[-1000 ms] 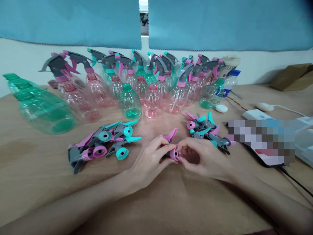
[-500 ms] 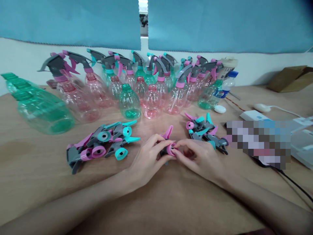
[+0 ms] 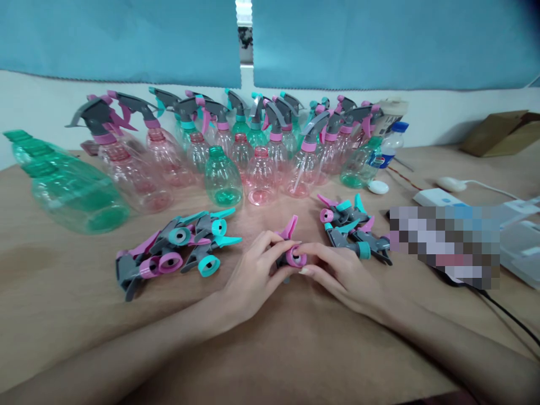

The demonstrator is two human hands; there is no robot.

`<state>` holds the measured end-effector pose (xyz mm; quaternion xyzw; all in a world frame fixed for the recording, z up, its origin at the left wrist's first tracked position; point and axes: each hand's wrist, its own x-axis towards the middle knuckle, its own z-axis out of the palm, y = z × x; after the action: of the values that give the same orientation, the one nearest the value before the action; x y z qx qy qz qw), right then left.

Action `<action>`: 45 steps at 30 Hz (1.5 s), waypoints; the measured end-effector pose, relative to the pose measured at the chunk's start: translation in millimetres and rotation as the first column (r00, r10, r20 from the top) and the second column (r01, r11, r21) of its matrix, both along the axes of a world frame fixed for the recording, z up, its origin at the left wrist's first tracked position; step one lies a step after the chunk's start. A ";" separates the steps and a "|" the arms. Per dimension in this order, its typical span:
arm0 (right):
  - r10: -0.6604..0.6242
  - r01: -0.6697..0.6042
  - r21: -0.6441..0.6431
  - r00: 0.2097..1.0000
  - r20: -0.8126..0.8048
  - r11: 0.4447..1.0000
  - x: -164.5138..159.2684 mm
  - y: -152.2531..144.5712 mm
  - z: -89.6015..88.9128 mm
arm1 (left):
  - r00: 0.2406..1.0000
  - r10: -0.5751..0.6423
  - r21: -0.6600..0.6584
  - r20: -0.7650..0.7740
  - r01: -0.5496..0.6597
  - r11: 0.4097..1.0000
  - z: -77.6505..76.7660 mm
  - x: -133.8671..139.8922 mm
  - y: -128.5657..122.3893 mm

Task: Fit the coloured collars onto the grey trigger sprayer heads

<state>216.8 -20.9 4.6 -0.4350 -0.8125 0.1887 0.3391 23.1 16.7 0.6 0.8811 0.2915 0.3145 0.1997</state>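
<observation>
My left hand (image 3: 259,269) grips a grey and pink trigger spray head (image 3: 296,256) in the middle, its collar's open end turned toward me. At the collar's right side, my right hand (image 3: 343,273) has its fingers and thumb closed on the rim. Left of my hands lies a pile of grey spray heads (image 3: 171,247) with pink or teal collars and triggers. A smaller group of spray heads (image 3: 354,228) lies beyond my right hand. Uncapped bottles stand past the hands, among them a green bottle (image 3: 223,180) and a pink bottle (image 3: 261,180).
Pink and green bottles with spray heads line the back by the wall. Several green bottles (image 3: 80,191) stand at the left. On the right are a blue-capped bottle (image 3: 392,147), a white oval object (image 3: 378,187), a cardboard box (image 3: 498,135) and a black cable (image 3: 506,316).
The fingertips of my right hand have spread from a pinch at the collar's mouth to its right rim, baring more of the opening. My left hand keeps its hold.
</observation>
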 end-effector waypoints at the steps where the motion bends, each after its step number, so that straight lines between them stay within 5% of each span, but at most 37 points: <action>1: -0.017 0.016 0.014 1.000 0.022 1.000 0.3 0.3 0.6 | 1.000 -0.007 0.011 -0.001 0.007 1.000 0.0 0.0 -0.1; 8: -0.081 0.067 0.128 0.991 0.102 0.990 2.9 -1.5 4.8 | 1.000 0.009 0.055 0.007 -0.009 0.998 0.2 -1.5 -2.8; 19: 0.108 -0.110 -0.016 0.991 -0.082 0.994 3.1 -2.6 -9.2 | 0.987 0.150 0.216 0.048 -0.157 0.964 8.1 -14.8 -7.7; 22: 0.106 -0.111 -0.025 0.986 -0.131 0.994 3.2 -4.0 -11.1 | 0.973 0.229 0.331 0.001 -0.216 0.919 19.5 -36.8 -5.7; 27: 0.041 -0.047 -0.045 0.990 -0.132 0.998 4.0 -3.8 -10.4 | 0.907 0.416 0.569 -0.071 -0.306 0.763 48.5 -89.1 4.3; 31: 0.092 -0.099 -0.094 0.993 -0.081 0.991 4.2 -0.3 -12.7 | 0.823 0.555 0.637 -0.122 -0.364 0.680 59.9 -124.3 11.1; 33: 0.115 -0.119 -0.104 0.992 -0.043 0.988 3.7 1.0 -13.4 | 0.787 0.587 0.620 -0.191 -0.367 0.694 56.1 -134.4 12.2; 37: 0.092 -0.091 -0.098 0.996 0.000 0.991 2.0 1.2 -11.5 | 0.753 0.505 0.495 -0.422 -0.275 0.824 41.9 -139.5 10.1; 45: 0.066 -0.068 -0.104 0.998 -0.016 0.992 0.8 2.0 -8.6 | 0.794 0.450 0.465 -0.407 -0.244 0.851 45.4 -133.2 8.1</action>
<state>217.6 -18.9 -4.0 -0.4234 -0.8135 0.2451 0.3144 -110.1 24.9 46.0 0.8829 0.4246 0.1574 -0.1246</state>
